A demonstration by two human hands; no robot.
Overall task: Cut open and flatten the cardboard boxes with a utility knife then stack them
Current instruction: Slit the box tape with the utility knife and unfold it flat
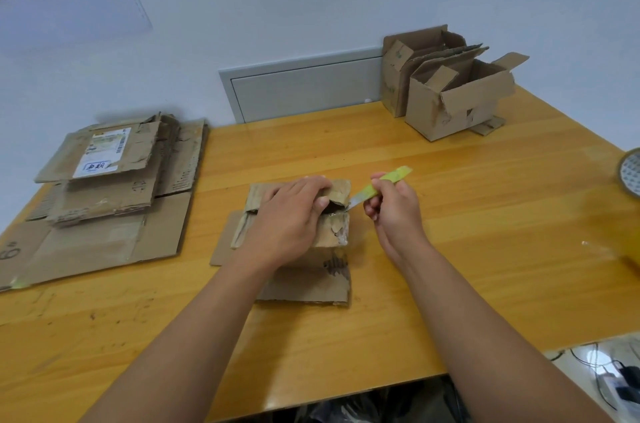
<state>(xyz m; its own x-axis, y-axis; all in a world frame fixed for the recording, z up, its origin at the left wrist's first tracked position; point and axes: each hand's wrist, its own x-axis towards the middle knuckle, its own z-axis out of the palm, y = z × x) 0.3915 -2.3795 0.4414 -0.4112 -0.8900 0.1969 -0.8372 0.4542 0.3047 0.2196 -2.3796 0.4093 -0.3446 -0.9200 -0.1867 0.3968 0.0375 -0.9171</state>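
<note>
Cardboard box [304, 232], partly collapsed, sits mid-table [450, 215]. Left hand [294, 211] presses on it, fingers curled over a flap, steadying it. Right hand [391, 211], just right of the box, grips a green utility knife [381, 189], blade at the taped seam. Flattened stack [110, 187] lies well left.

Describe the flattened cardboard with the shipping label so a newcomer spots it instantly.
Start at the wooden table and go to its far left end, where the stack of flattened boxes lies. The labelled cardboard sheet lies on top; only it carries a white printed shipping label.
</note>
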